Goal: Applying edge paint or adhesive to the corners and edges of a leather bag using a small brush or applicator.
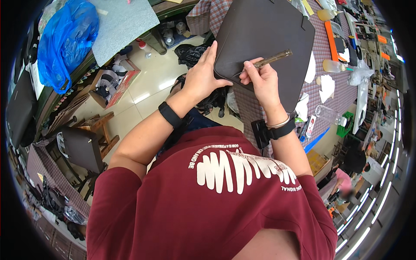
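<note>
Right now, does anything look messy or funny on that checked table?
A little. The dark brown leather bag piece hangs over the checked table edge, held by the left hand. A clear bottle lies on its side. Nothing looks spilled or torn.

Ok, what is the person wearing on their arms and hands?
Both forearms are bare below short dark-red T-shirt sleeves. The left hand is ungloved, with a black band on its wrist. The right hand is ungloved too, with a thin bangle above a black strap.

Bright, even indoor light; ceiling strip lamps (368, 216) glare at the lower right rim. Fisheye distortion bends the edges, which blur and darken into a black vignette.
</note>
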Action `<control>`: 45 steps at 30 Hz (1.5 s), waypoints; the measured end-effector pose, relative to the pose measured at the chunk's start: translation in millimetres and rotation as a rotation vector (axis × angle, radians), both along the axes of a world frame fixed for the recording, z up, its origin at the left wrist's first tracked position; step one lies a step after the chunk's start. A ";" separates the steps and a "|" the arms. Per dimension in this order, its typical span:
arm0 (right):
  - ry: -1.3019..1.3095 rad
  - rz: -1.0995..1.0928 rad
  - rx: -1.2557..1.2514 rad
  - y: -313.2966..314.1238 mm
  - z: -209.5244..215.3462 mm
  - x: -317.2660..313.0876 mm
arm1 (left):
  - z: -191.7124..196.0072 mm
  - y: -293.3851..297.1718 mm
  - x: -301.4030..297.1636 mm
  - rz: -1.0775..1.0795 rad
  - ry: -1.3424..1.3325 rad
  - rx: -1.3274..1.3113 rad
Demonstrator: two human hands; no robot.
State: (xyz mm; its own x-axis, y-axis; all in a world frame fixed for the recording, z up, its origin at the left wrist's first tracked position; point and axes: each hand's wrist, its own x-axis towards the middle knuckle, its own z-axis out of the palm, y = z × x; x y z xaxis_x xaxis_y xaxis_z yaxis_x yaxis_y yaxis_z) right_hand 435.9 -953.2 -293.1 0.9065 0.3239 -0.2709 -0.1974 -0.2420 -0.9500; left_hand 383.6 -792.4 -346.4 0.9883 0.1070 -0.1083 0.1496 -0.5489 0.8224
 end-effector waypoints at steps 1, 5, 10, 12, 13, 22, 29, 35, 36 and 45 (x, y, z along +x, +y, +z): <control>-0.027 -0.025 0.068 -0.1 1.6 -1.2 | -0.6 0.4 0.3 -0.009 0.002 -0.001; -0.533 -0.008 0.005 -7.2 23.4 -9.2 | 0.4 0.9 -0.2 -0.015 0.001 -0.003; -0.999 0.331 -0.415 -27.2 11.2 -15.4 | 0.4 2.3 0.1 -0.017 0.000 -0.010; -1.105 0.431 -0.582 -28.6 1.9 -21.0 | 0.0 0.9 0.3 -0.010 -0.010 -0.023; -1.105 0.427 -0.582 -26.6 0.5 -22.1 | 0.0 0.5 0.7 -0.002 -0.018 -0.038; -1.194 0.484 -0.691 -14.6 0.1 -29.1 | 0.5 0.4 1.3 -0.006 0.001 -0.011; -1.086 0.344 -0.466 -32.5 -13.2 -31.1 | 1.5 1.0 1.4 -0.029 -0.021 -0.002; -1.137 0.359 -0.529 -17.8 -3.8 -24.7 | 4.5 0.7 2.0 -0.035 -0.011 -0.016; -1.182 0.379 -0.599 -14.3 -2.4 -23.8 | 5.1 0.6 2.1 -0.031 -0.006 -0.020; -1.138 0.354 -0.587 -20.9 -4.6 -27.3 | 4.3 0.0 2.2 -0.027 -0.026 -0.006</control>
